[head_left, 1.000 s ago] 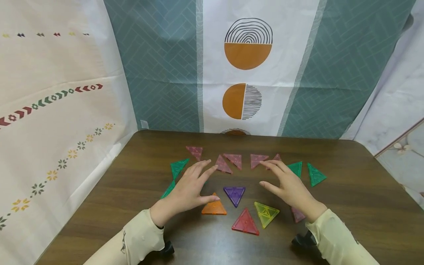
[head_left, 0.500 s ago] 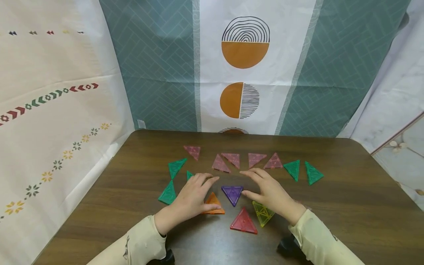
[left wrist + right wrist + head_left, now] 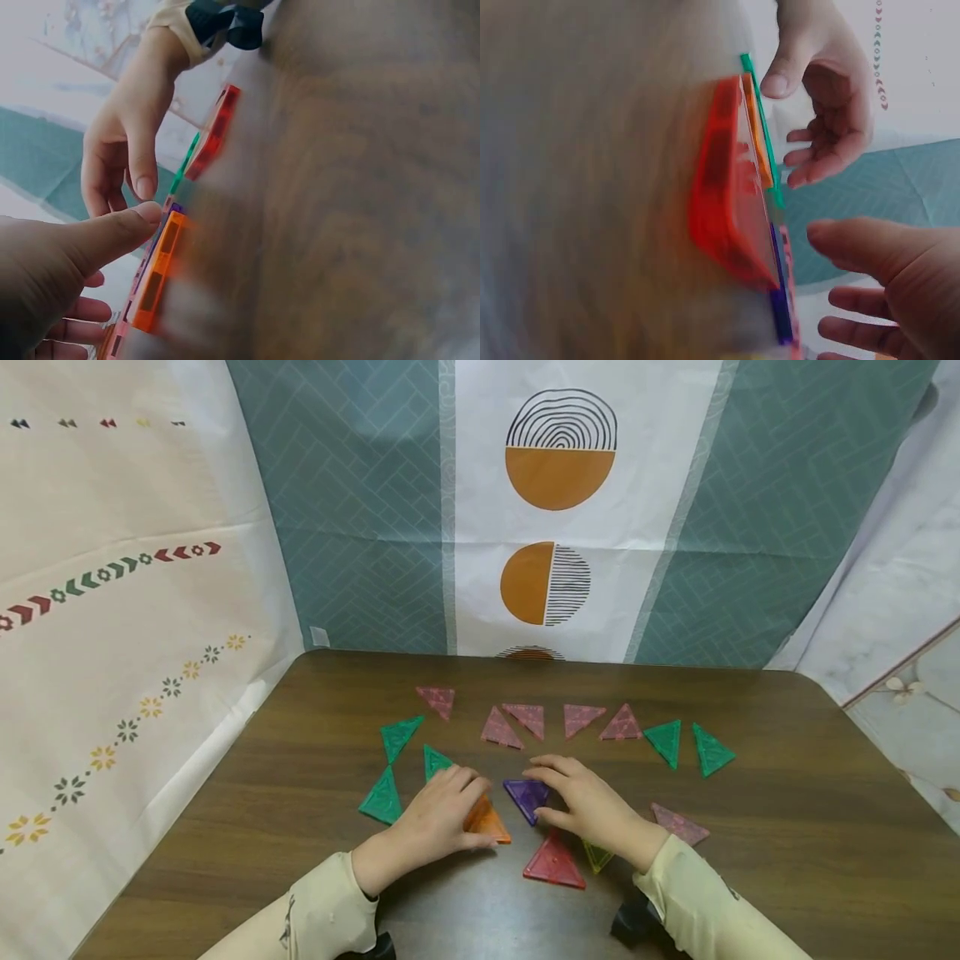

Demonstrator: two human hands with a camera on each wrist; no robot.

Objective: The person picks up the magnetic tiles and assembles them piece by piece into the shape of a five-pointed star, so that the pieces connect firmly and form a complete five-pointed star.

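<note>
My left hand (image 3: 435, 817) hovers over an orange triangular magnetic tile (image 3: 491, 829), partly covering it, its fingers loosely bent. In the left wrist view the thumb lies beside that orange tile (image 3: 159, 274), seemingly without pinching it. Over the right side of a purple triangular tile (image 3: 520, 793) is my right hand (image 3: 596, 810), fingers relaxed and nothing visibly gripped. The right wrist view has its thumb apart from the purple tile (image 3: 781, 300). A red triangular tile (image 3: 553, 864) lies in front, between the hands. Under the right wrist, a yellow tile (image 3: 597, 857) is mostly hidden.
Several pink triangular tiles (image 3: 621, 724) line the back of the brown table (image 3: 225, 860). Another pink tile (image 3: 678, 824) lies right of my right wrist. Green triangular tiles sit at left (image 3: 382, 799) and right (image 3: 711, 750). Patterned cloths (image 3: 360, 527) hang behind and beside the table.
My right hand has moved left and lower, from near the back pink tiles to over the purple tile. My left hand has come down over the orange tile. The tiles appear unmoved.
</note>
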